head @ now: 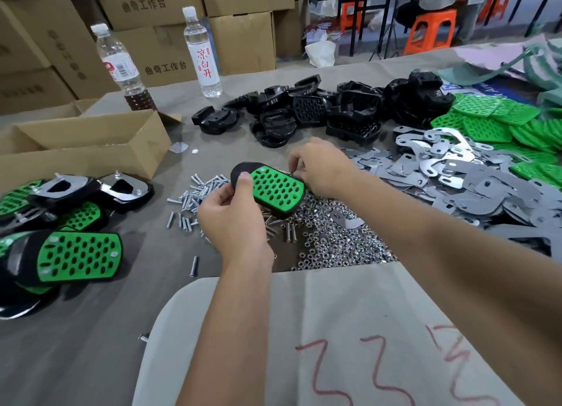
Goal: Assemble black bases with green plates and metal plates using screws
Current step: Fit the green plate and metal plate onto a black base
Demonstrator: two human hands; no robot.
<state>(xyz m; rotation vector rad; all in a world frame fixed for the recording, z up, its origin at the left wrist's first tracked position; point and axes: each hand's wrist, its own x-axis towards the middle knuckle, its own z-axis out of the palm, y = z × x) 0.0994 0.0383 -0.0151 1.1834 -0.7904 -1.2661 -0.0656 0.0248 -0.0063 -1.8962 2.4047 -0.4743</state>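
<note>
My left hand [234,220] grips a black base [243,169] with a perforated green plate [276,188] seated on top, thumb pressed on the plate's near-left end. My right hand [322,167] pinches at the far right end of the same piece; what its fingertips hold is hidden. Below lie loose screws [194,196] and a heap of nuts [331,241]. Spare black bases [319,110] are piled behind, metal plates [450,174] to the right, green plates [498,123] at far right.
Finished assemblies [70,253] are stacked at the left edge beside an open cardboard box [91,147]. Two water bottles [203,53] stand at the back, with cartons behind. A light sheet with red marks [334,329] covers the near table.
</note>
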